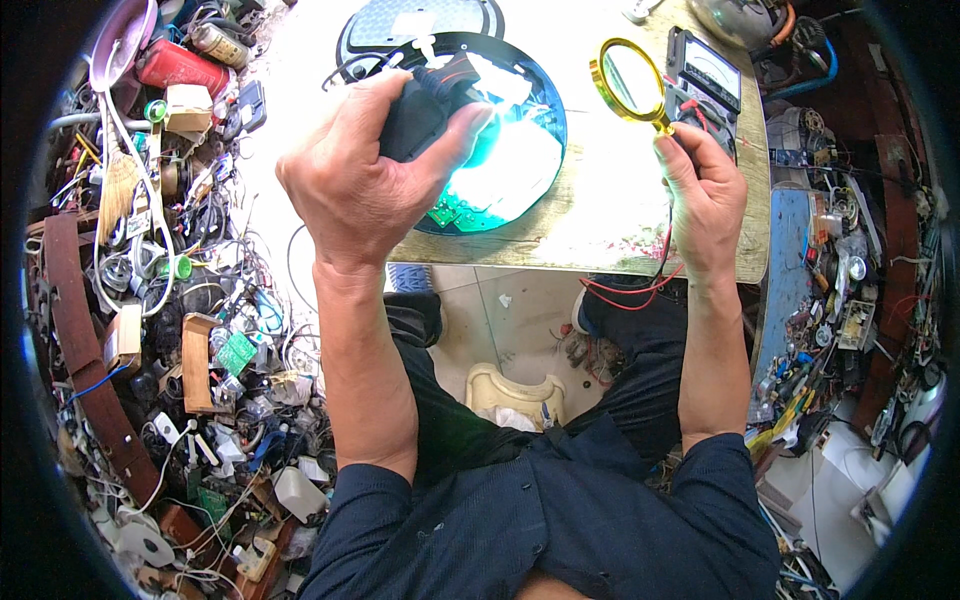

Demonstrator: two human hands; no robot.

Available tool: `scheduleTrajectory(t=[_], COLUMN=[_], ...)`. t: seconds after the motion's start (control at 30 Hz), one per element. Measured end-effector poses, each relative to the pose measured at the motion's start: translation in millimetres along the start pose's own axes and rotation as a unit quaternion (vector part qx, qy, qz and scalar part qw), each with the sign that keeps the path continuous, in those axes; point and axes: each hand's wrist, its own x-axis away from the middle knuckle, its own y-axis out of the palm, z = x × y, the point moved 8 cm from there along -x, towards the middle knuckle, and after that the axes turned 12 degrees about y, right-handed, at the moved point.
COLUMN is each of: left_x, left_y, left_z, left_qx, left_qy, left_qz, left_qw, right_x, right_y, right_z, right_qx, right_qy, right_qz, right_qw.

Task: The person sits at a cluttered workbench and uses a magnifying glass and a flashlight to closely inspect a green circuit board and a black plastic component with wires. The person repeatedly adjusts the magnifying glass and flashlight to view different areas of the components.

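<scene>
My left hand (365, 165) is closed round a dark, boxy thing (412, 118) with a black ribbed end, its full shape partly hidden by my fingers. It is held over a round, dark-rimmed open housing (562, 130) lying on the table. Bright white and teal glare washes out much of the housing's inside, but a green circuit board (455, 212) shows at its near edge. My right hand (705, 195) grips the handle of a gold-rimmed magnifying glass (630, 80), raised over the table to the right of the housing.
An analog multimeter (705, 75) with red leads lies on the wooden table (610, 225) at the far right. Behind the housing is a dark textured cover (420, 22). Electronic scrap and cables crowd both sides. A cream plastic stool (515, 385) stands between my legs.
</scene>
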Motion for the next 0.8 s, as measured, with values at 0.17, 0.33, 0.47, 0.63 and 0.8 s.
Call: scheduleTrajectory(t=[0.17,0.33,0.47,0.63,0.8], left_x=[0.3,0.1,-0.3,1.0,-0.1], left_y=[0.6,-0.2,0.7,1.0,1.0], left_z=[0.5,0.5,1.1,0.2,0.2], left_qx=[0.000,0.001,0.002,0.008,0.010], left_qy=[0.007,0.011,0.008,0.003,0.003], left_qz=[0.001,0.008,0.008,0.008,0.005], left_qw=[1.000,1.000,1.000,1.000,1.000], right_x=[1.1,1.8,2.6,3.1,2.8], right_y=[-0.6,-1.2,-1.9,-2.2,-2.9], right_z=[-0.3,0.0,-0.1,0.6,0.2], right_qx=[0.014,0.017,0.023,0.016,0.031], right_qy=[-0.002,-0.005,-0.005,-0.007,-0.001], right_qz=[-0.002,-0.001,-0.002,0.001,0.000], right_qw=[1.000,1.000,1.000,1.000,1.000])
